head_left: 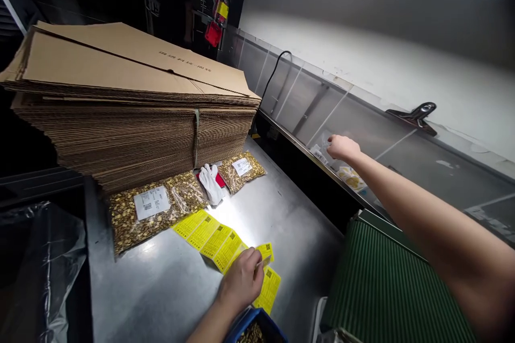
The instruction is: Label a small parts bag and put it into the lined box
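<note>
From my head camera, the desk is smooth brushed steel with a bright glare spot near its middle. A thick stack of flat cardboard sheets sits at its far left, ribbed edges facing me. In front lie two clear bags of small golden parts, each with a white label, and a limp white glove between them.

My left hand rests on a strip of glossy yellow labels that zigzags across the desk; my fingers are curled, pinching the strip's near end.

My right hand reaches out over the green ribbed belt to a small clear bag at the foot of a see-through panel. The fingers are closed on the bag, though the hand hides most of it. A black clip sits on the panel's top edge. A blue bin is cut off at the bottom.
</note>
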Available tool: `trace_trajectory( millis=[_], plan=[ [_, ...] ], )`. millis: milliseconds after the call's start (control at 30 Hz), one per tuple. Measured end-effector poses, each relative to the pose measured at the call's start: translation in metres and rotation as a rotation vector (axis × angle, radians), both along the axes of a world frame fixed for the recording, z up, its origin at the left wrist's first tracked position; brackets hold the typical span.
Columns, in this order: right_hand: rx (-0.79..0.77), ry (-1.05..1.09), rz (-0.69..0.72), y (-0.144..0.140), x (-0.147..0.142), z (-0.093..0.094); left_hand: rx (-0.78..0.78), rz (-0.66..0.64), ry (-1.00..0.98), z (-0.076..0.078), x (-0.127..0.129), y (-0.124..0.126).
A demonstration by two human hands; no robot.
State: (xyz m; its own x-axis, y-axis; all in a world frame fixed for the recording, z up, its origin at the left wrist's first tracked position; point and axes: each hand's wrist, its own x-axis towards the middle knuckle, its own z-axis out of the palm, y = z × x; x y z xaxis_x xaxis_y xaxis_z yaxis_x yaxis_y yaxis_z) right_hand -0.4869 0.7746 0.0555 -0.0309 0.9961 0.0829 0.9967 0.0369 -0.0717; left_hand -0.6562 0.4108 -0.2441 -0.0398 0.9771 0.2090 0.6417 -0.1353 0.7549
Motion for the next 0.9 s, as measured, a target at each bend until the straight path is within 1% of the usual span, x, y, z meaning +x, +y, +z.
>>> trace_trajectory(
  millis=[133, 300, 400, 567, 667, 900],
  plan=[
    [-0.204, 0.150, -0.049, 0.011, 0.001, -0.011, -0.011, 0.003, 0.024, 0.002, 0.001, -0.002],
    [-0.356, 0.295, -0.069, 0.018, -0.001, -0.012, -0.023, 0.009, 0.044, 0.002, 0.004, -0.002],
    [-0.409, 0.343, -0.064, 0.018, -0.001, -0.011, -0.028, 0.006, 0.048, 0.001, 0.004, -0.002],
    [-0.441, 0.365, -0.095, 0.018, -0.002, -0.008, -0.027, -0.003, 0.049, 0.001, 0.004, -0.002],
    [-0.436, 0.390, -0.085, 0.019, -0.002, -0.008, -0.024, 0.000, 0.053, 0.001, 0.004, -0.002],
    [-0.324, 0.473, 0.054, 0.018, 0.003, -0.015, -0.023, 0.013, 0.073, 0.003, 0.005, -0.003]
  ],
)
